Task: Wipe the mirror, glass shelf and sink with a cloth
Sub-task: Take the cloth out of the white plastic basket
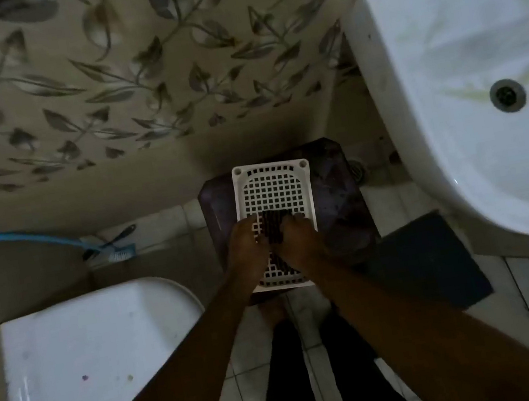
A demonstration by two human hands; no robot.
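Observation:
A small dark cloth [274, 230] lies on a white perforated plastic tray [273, 185] that sits on a dark stool [338, 195] on the floor. My left hand [249, 247] and my right hand [297, 243] are both down on the tray, fingers curled at either side of the cloth and gripping it. The white sink [464, 71] with its metal drain [507, 95] stands at the right, above floor level. Neither mirror nor glass shelf is in view.
A white toilet cistern lid [92, 366] is at lower left. A blue-handled brush [115, 251] lies by the wall. A dark mat [424, 258] lies under the sink. Leaf-patterned wall tiles [131, 65] fill the top. My feet stand on pale floor tiles.

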